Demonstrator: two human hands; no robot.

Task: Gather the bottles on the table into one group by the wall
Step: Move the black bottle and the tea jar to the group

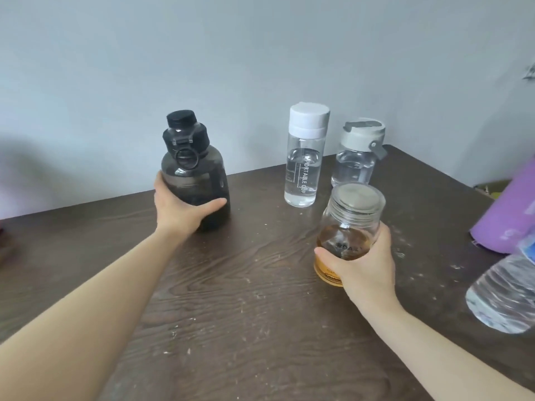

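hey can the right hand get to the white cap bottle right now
Probably not yet. The right hand is closed around the amber jar, so it has no free grip. The path itself looks open: the white cap bottle stands just beyond the jar, with bare table between.

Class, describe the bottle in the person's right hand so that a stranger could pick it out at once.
Start at the dark wooden table by the pale wall. In front of two clear bottles near the wall, the right hand grips a clear bottle. It alone holds amber liquid and has a wide grey lid.
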